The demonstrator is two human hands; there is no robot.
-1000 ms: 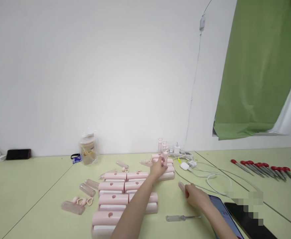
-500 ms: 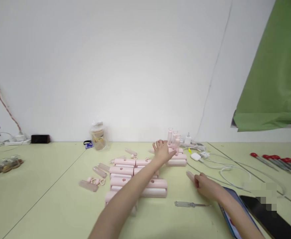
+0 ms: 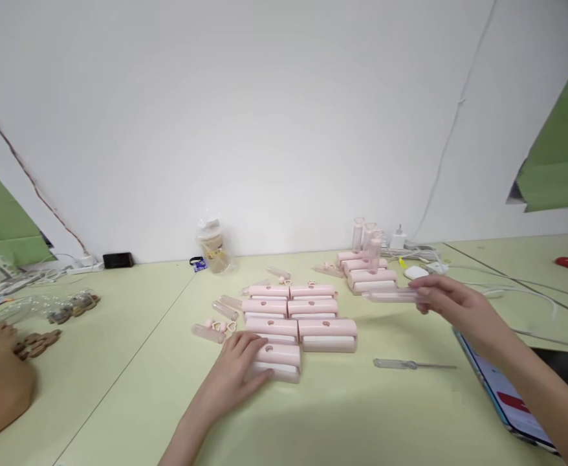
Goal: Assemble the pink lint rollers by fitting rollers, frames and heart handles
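My left hand (image 3: pixel 239 370) is curled around the left end of the nearest pink case (image 3: pixel 284 356), fingers on top and thumb along its front. This case has a round-topped pink shell with a small hole and a white lower part. Several like it lie in rows just behind. Held between the thumb and fingers of my right hand (image 3: pixel 442 299) is a long, pale pink translucent tube (image 3: pixel 388 296), level above the table. Below it lies a screwdriver (image 3: pixel 395 364) with a clear handle. Beyond, translucent pink tubes (image 3: pixel 374 254) stand upright by more pink cases (image 3: pixel 374 279).
Clear tubes (image 3: pixel 208 334) and small heart-shaped loops (image 3: pixel 231 327) lie left of the cases. A phone (image 3: pixel 507 388) is under my right forearm. White cables (image 3: pixel 512 281) cross the right side. A bagged cup (image 3: pixel 216 249) stands by the wall. Another person's hand (image 3: pixel 0 375) is far left.
My left hand has come back from the upright tubes at the rear to the nearest case. My right hand has lifted the tube and turned it level. The view has swung left.
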